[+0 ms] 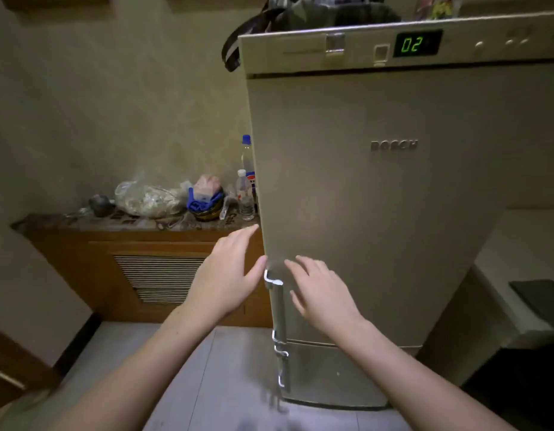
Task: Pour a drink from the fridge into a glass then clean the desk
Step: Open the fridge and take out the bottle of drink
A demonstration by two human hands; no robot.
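Observation:
A tall silver fridge [378, 197] stands right in front of me with its doors closed and a green "02" on the display [417, 43]. A vertical metal handle [277, 306] runs down the upper door's left edge. My left hand [226, 275] is open beside that edge, fingers spread, the thumb close to the handle's top. My right hand [322, 290] hovers open in front of the door just right of the handle. Neither hand holds anything. No glass or desk is in view.
A low wooden cabinet [145, 262] stands left of the fridge, with plastic bags [148, 199], a blue cloth [204, 202] and two clear bottles [246, 194] on top. A dark bag [300, 14] sits on the fridge. A pale counter [518, 259] lies to the right. Grey floor tiles below.

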